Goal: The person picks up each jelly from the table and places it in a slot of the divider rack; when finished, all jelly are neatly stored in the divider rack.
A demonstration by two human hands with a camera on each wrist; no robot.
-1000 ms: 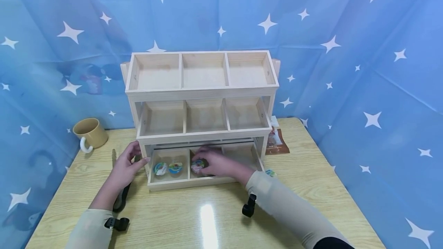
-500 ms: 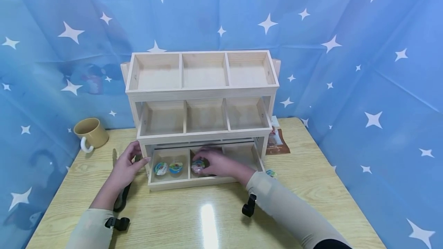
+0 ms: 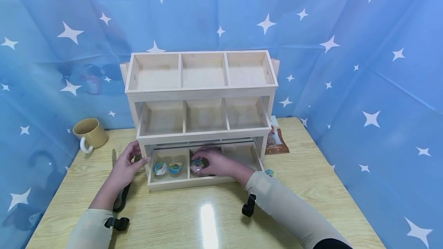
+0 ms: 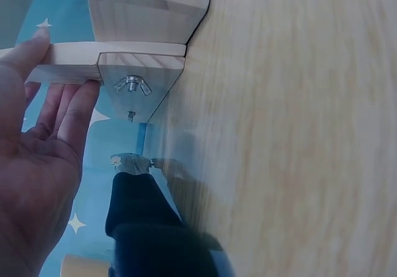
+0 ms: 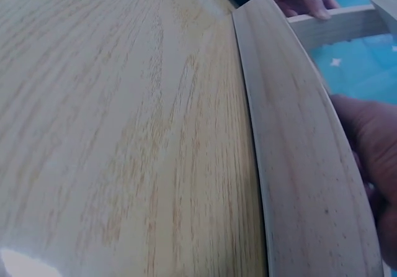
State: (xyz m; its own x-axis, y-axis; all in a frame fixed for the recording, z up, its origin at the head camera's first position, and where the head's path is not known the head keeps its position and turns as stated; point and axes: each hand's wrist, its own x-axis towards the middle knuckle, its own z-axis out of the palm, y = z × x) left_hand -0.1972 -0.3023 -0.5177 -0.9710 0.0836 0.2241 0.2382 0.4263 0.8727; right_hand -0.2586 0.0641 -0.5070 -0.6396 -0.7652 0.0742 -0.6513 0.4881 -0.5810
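A three-tier wooden shelf (image 3: pixel 202 93) has trays split into three compartments each. My left hand (image 3: pixel 127 165) holds its left side post (image 4: pixel 68 63), thumb on one face and fingers on the other in the left wrist view. My right hand (image 3: pixel 217 163) reaches into the bottom tray's middle compartment, fingers and thumb around a small jelly cup (image 3: pixel 197 165) with a printed lid. Two more jelly cups, a left one (image 3: pixel 160 168) and a right one (image 3: pixel 175 167), sit in the bottom left compartment. The tray's front board (image 5: pixel 304 140) hides most of my right hand in the right wrist view.
A tan mug (image 3: pixel 90 133) stands at the back left. A dark-handled utensil (image 3: pixel 122 199) lies beneath my left forearm. Right of the shelf lies a brown packet (image 3: pixel 277 142). Another lidded cup (image 3: pixel 270 173) is partly hidden by my right sleeve. Blue starry cloth surrounds the table.
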